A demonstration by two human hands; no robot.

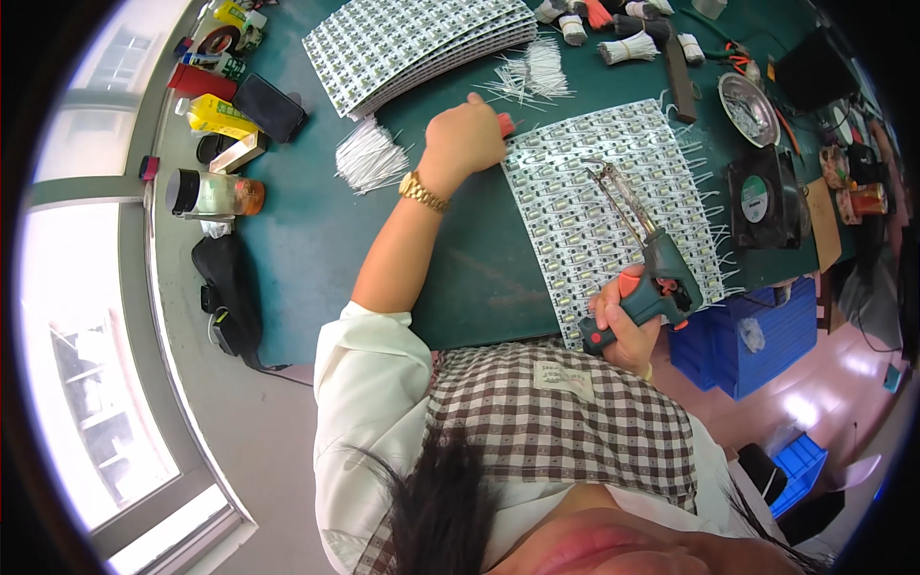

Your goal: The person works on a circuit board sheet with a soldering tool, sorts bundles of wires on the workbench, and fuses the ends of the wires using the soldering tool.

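Observation:
My left hand [462, 142] is closed at the left edge of the sheet of small circuit boards [575, 211]. A red piece [506, 125], which looks like a wire bundle, sticks out past its fingers, most of it hidden. In my right hand [623, 321] is a dark green soldering gun [656, 283], gripped by its handle. The metal tip of the gun reaches over the middle of the sheet. Short white wires hang along the sheet's right edge. One pile of white wires [372, 155] lies left of my left hand, another pile [537, 72] beyond it.
A tall stack of board sheets [422, 43] stands at the back. Wire bundles [632, 46], a dark bar [680, 86], a metal dish [749, 108] and a black fan [764, 199] line the right. At left are a phone [270, 107] and a jar [216, 194].

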